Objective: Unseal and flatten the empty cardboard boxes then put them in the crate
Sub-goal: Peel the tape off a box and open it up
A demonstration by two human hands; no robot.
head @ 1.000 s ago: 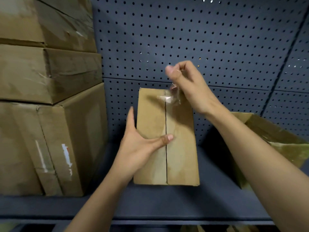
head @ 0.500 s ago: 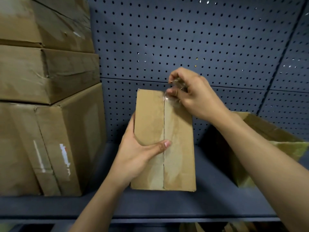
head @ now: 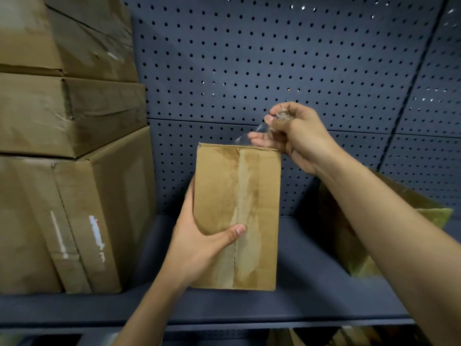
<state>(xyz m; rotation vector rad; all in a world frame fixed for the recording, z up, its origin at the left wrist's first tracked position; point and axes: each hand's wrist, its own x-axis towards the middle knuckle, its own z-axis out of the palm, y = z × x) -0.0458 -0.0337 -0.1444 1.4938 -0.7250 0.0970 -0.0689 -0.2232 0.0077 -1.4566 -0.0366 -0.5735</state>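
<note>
A small brown cardboard box (head: 259,196) stands on the dark shelf, its flap seam facing me and running top to bottom. My left hand (head: 199,240) grips its left side, thumb across the front near the seam. My right hand (head: 296,136) is at the box's top right corner and pinches a crumpled strip of clear tape (head: 252,133) that stretches from the fingers down to the top edge. Pale marks run along the seam where tape was. No crate is in view.
Three large brown boxes (head: 69,116) are stacked at the left. Another cardboard box (head: 399,221) lies behind my right forearm. A blue-grey pegboard wall (head: 274,58) closes the back. The shelf's front edge (head: 224,318) runs below, with cardboard under it.
My right hand dipped to the box's top edge and has now pulled up and to the right with the clear tape. The box stands slightly more upright in my left hand.
</note>
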